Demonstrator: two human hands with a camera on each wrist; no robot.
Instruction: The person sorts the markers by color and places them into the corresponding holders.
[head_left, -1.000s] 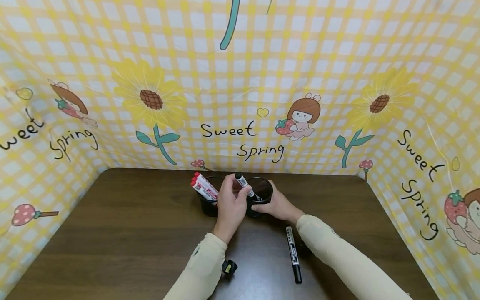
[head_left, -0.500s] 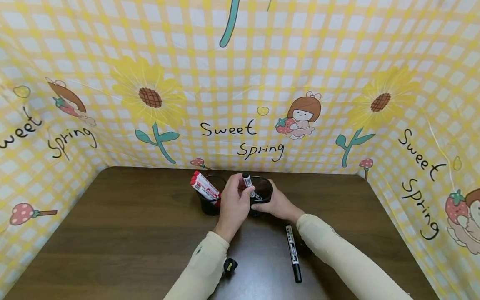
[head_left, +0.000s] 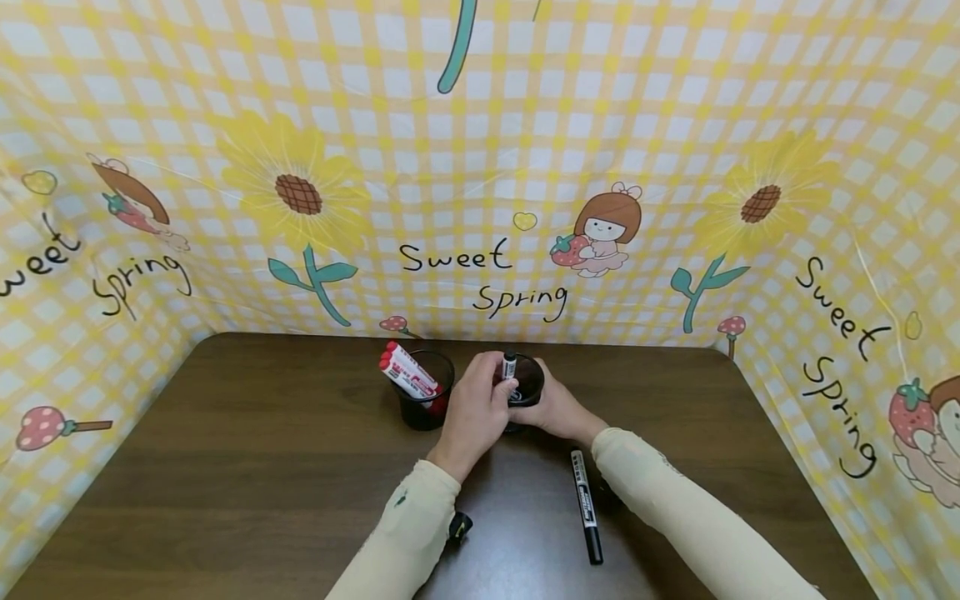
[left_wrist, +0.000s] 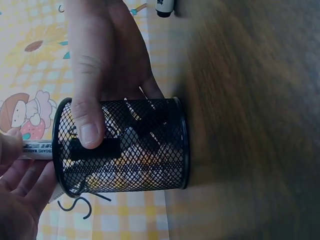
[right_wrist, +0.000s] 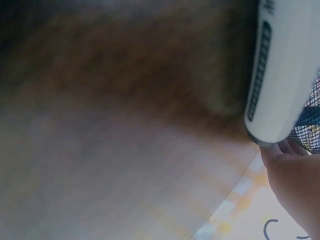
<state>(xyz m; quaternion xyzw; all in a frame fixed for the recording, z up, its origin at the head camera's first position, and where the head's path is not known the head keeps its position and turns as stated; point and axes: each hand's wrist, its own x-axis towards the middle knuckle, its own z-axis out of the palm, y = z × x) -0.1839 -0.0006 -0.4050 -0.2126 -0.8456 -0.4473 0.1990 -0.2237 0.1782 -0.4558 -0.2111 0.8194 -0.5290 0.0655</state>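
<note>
My left hand (head_left: 472, 412) pinches a whiteboard marker (head_left: 509, 365) with a white barrel. It stands nearly upright, its lower part inside a black mesh pen cup (left_wrist: 150, 177). Through the mesh in the left wrist view, a dark end of the marker shows behind the wall. My right hand (head_left: 557, 407) grips this cup from the right, thumb across its near side. Left of it stands a second black pen cup (head_left: 420, 414), holding several red-capped markers (head_left: 411, 373) that lean left. Whether other things lie in the right cup is unclear.
Another black-and-white marker (head_left: 587, 508) lies on the brown wooden table (head_left: 225, 467), near the right forearm; it looms large in the right wrist view. A small black device (head_left: 460, 527) sits at the left wrist. Yellow checked cloth (head_left: 450, 167) surrounds the table.
My left hand has moved right with the marker, which has turned more upright and dropped lower into the cup. The right hand keeps its grip on the cup.
</note>
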